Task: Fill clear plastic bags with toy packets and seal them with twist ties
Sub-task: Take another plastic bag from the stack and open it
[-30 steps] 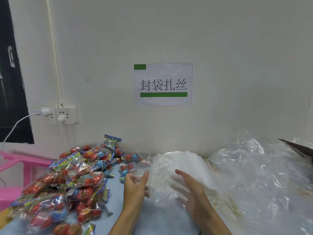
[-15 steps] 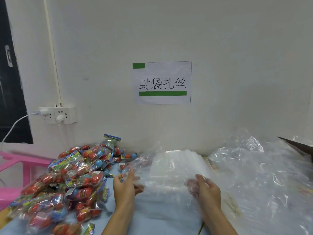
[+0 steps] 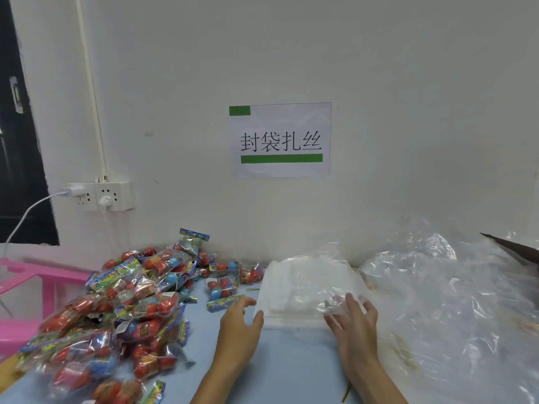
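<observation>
Both hands lowered; right hand (image 3: pixel 354 322) now rests on bag stack (image 3: pixel 294 295).

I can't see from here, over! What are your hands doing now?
Left hand open beside the stack of clear bags. Right hand open, fingers on the stack. Toy packets piled left, none bagged. Nothing in the way.

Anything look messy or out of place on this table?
Nothing damaged. The toy packets lie in a loose heap at left, and one green twist tie lies alone near the table's front edge, apart from the bag stack.
</observation>
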